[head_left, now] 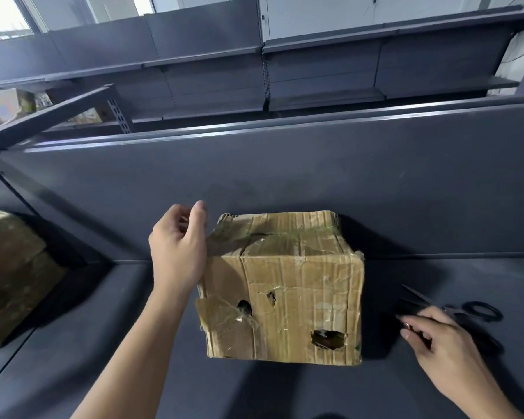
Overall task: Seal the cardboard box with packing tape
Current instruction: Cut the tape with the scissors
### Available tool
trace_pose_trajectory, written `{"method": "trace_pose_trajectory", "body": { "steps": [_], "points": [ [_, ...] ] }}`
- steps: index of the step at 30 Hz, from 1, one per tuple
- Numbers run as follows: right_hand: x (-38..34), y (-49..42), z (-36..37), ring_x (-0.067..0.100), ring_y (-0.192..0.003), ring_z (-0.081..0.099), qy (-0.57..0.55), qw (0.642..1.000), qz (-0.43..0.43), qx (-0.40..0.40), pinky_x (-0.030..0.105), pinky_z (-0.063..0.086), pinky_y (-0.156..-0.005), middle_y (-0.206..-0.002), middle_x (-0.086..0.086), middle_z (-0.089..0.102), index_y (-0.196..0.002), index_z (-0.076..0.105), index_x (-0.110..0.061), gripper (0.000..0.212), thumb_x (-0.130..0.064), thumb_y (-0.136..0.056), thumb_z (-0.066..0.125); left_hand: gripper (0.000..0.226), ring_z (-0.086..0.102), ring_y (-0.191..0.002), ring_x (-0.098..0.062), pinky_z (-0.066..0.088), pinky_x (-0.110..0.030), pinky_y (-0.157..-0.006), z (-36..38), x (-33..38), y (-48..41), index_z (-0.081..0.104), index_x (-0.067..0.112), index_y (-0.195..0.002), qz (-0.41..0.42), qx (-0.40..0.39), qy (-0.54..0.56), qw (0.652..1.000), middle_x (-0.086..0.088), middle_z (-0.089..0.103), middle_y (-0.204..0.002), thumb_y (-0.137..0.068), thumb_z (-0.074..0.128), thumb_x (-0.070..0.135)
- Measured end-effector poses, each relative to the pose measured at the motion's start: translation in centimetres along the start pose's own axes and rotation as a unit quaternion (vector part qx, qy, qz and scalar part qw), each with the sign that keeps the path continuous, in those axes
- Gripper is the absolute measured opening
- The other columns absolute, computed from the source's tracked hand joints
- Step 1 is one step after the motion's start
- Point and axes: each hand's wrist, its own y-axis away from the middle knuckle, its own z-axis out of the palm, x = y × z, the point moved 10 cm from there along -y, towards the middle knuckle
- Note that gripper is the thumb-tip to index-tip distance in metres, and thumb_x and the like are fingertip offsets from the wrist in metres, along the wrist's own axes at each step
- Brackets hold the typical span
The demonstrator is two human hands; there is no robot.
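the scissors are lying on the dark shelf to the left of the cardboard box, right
No, the side is wrong. The scissors are lying on the dark shelf to the right of the cardboard box, beside the right hand; the head view shows it.

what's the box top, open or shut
Shut: the box has its top flaps lying flat, with tape across them.
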Motion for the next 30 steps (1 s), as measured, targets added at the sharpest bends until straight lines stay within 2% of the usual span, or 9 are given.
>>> {"method": "trace_pose_trajectory", "body": {
  "steps": [5, 8, 10, 14, 19, 21, 25, 28, 30],
  "points": [
    [0.5, 0.5, -0.3, 0.002, -0.081, 0.061, -0.076, 0.993, 0.049, -0.074, 0.006, 0.043, -0.069, -0.08, -0.014, 0.065, -0.121, 0.053, -0.033, 0.064, -0.002, -0.074, 0.084, 0.055, 0.044, -0.057, -0.016, 0.037, -0.039, -0.054, -1.1, 0.3, 2.2, 0.062, -0.002, -0.072, 0.07, -0.008, 0.017, 0.997, -0.023, 0.062, -0.07, -0.09, 0.051, 0.049],
    [0.4, 0.1, -1.3, 0.001, -0.079, 0.057, -0.023, 0.999, 0.026, -0.006, 0.003, 0.04, -0.067, -0.086, -0.007, 0.054, -0.098, 0.072, -0.019, 0.028, -0.014, -0.075, 0.088, 0.057, 0.045, -0.055, -0.016, 0.036, -0.039, -0.053, -1.4, -0.1, 2.7, 0.06, -0.004, -0.067, 0.069, 0.001, 0.033, 0.997, -0.013, 0.06, -0.061, -0.091, 0.05, 0.046],
    [0.0, 0.1, -2.4, -0.004, -0.078, 0.056, -0.028, 0.997, 0.019, 0.066, 0.0, 0.036, -0.067, -0.086, -0.003, 0.055, -0.079, 0.077, -0.007, 0.007, -0.006, -0.079, 0.084, 0.063, 0.04, -0.053, -0.015, 0.032, -0.036, -0.05, -1.7, 0.1, 3.0, 0.052, -0.013, -0.065, 0.076, 0.015, 0.045, 0.996, -0.026, 0.051, -0.059, -0.094, 0.05, 0.043],
    [0.8, 0.0, -2.0, 0.001, -0.08, 0.062, -0.118, 0.989, 0.078, 0.049, 0.012, 0.044, -0.064, -0.087, -0.016, 0.067, -0.077, 0.066, -0.028, 0.039, 0.007, -0.072, 0.083, 0.064, 0.027, -0.051, -0.014, 0.022, -0.033, -0.048, -1.4, 1.1, 2.4, 0.042, -0.012, -0.057, 0.07, 0.023, 0.048, 0.996, -0.027, 0.033, -0.052, -0.097, 0.053, 0.036],
    [0.6, 0.0, -0.7, -0.001, -0.088, 0.063, -0.139, 0.985, 0.099, -0.014, 0.009, 0.047, -0.071, -0.087, -0.012, 0.067, -0.085, 0.059, -0.041, 0.06, 0.014, -0.07, 0.076, 0.058, 0.029, -0.053, -0.017, 0.024, -0.031, -0.052, 0.4, -1.7, -1.6, 0.048, 0.002, -0.062, -0.093, -0.024, 0.016, 0.995, -0.005, 0.034, -0.057, -0.094, 0.067, 0.047],
    [0.4, -0.1, -1.4, 0.001, -0.088, 0.063, -0.109, 0.991, 0.071, 0.012, 0.005, 0.045, -0.074, -0.094, -0.013, 0.065, -0.081, 0.064, -0.033, 0.052, 0.018, -0.072, 0.073, 0.052, 0.034, -0.051, -0.018, 0.03, -0.03, -0.053, 1.4, -3.8, -2.9, 0.054, 0.011, -0.063, -0.167, -0.062, 0.029, 0.984, -0.003, 0.043, -0.058, -0.094, 0.069, 0.051],
    [0.3, 0.1, -2.1, 0.004, -0.071, 0.063, -0.094, 0.992, 0.069, 0.039, 0.009, 0.042, -0.071, -0.075, -0.016, 0.071, -0.097, 0.071, -0.02, 0.035, 0.011, -0.082, 0.07, 0.051, 0.05, -0.057, -0.022, 0.042, -0.032, -0.064, 1.9, -7.6, -3.9, 0.064, 0.01, -0.068, -0.235, -0.064, 0.026, 0.969, -0.005, 0.057, -0.067, -0.096, 0.064, 0.053],
    [0.5, 0.1, -2.1, 0.003, -0.069, 0.063, -0.125, 0.986, 0.102, 0.045, 0.002, 0.041, -0.071, -0.076, -0.016, 0.072, -0.09, 0.071, -0.021, 0.024, 0.001, -0.083, 0.076, 0.051, 0.054, -0.063, -0.024, 0.045, -0.035, -0.071, 1.6, -10.0, -3.8, 0.067, 0.011, -0.074, -0.259, -0.046, 0.031, 0.964, -0.006, 0.059, -0.07, -0.095, 0.062, 0.056],
    [0.9, 0.1, -2.0, 0.006, -0.069, 0.069, -0.162, 0.977, 0.132, 0.044, 0.006, 0.044, -0.069, -0.075, -0.012, 0.073, -0.084, 0.065, -0.025, 0.025, -0.005, -0.082, 0.08, 0.047, 0.053, -0.058, -0.022, 0.045, -0.032, -0.064, 1.9, -11.1, -3.2, 0.065, 0.012, -0.079, -0.273, -0.052, 0.064, 0.959, -0.004, 0.055, -0.068, -0.095, 0.063, 0.056]
  ]
}}
